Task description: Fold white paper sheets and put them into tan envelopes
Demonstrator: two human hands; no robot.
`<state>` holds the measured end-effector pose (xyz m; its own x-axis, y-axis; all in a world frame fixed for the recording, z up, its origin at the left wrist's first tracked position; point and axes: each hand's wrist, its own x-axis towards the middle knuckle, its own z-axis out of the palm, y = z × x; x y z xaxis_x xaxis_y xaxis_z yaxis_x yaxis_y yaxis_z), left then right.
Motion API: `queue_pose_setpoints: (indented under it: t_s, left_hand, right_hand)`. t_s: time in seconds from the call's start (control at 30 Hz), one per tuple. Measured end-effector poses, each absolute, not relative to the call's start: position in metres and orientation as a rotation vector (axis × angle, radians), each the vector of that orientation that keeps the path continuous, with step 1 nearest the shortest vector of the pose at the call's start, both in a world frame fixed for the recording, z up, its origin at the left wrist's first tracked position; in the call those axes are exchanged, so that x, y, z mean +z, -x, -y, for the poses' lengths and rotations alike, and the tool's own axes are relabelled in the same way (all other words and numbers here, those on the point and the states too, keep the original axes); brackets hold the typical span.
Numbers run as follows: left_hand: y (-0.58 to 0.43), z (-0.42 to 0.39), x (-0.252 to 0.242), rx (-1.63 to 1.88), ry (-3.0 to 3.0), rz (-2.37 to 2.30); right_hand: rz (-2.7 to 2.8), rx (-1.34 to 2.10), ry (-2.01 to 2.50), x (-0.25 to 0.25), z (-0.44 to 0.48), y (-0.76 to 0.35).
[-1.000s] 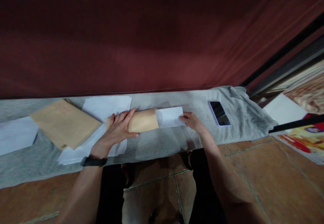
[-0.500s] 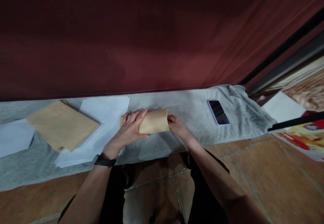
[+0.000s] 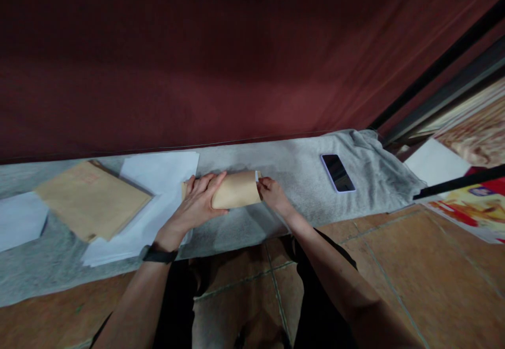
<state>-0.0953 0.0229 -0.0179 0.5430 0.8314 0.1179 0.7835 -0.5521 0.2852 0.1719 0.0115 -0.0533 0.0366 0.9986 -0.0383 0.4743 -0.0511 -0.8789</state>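
A second ago the white sheet (image 3: pixel 256 176) stuck well out of the brown envelope (image 3: pixel 234 190), with the right hand (image 3: pixel 272 194) pinching its outer end; now only a thin white strip shows at the mouth, so the sheet seems to sit almost wholly inside. The right hand has come in to that opening, fingers bunched at it, though I cannot tell whether they grip paper or the envelope's lip. The left hand (image 3: pixel 199 196) is grasping the envelope across its width, palm over the left part, thumb by the near edge. The envelope lies on the cloth-covered bench (image 3: pixel 292 160), between the loose white sheets (image 3: pixel 165 167) and the phone (image 3: pixel 338 173). Its long axis runs left to right, roughly along the bench, right end slightly farther away, the mouth facing right and the top face bowed upward
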Motion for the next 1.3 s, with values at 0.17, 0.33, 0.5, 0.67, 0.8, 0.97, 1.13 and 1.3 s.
queue_pose_setpoints:
  t_s: [0.17, 0.33, 0.5, 0.67, 0.8, 0.97, 1.13, 1.3]
  left_hand:
    - [0.095, -0.025, -0.020, 0.368, -2.590, -1.334]
    - [0.094, -0.025, -0.018, 0.370, -2.602, -1.330]
    - [0.094, -0.024, -0.017, 0.390, -2.611, -1.330]
    - [0.094, -0.024, -0.014, 0.412, -2.620, -1.320]
    - [0.095, -0.024, -0.016, 0.471, -2.645, -1.313]
    - [0.090, -0.024, -0.020, 0.692, -2.472, -1.479]
    - [0.074, -0.020, -0.027, 1.149, -2.055, -1.634]
    - [0.065, -0.016, -0.037, 1.270, -1.645, -1.738]
  right_hand:
    - [1.549, 0.978, 1.651, -0.051, -0.013, -0.172]
    - [1.597, 0.926, 1.725, -0.046, -0.012, -0.170]
    - [1.434, 0.809, 1.731, -0.047, -0.009, -0.169]
    - [1.129, 0.963, 1.674, -0.053, -0.013, -0.167]
    - [1.007, 1.226, 1.508, -0.055, -0.018, -0.168]
    - [0.826, 1.421, 1.323, -0.051, -0.014, -0.168]
    - [0.717, 1.434, 1.263, -0.050, -0.010, -0.165]
    - [0.695, 1.434, 1.253, -0.049, -0.008, -0.162]
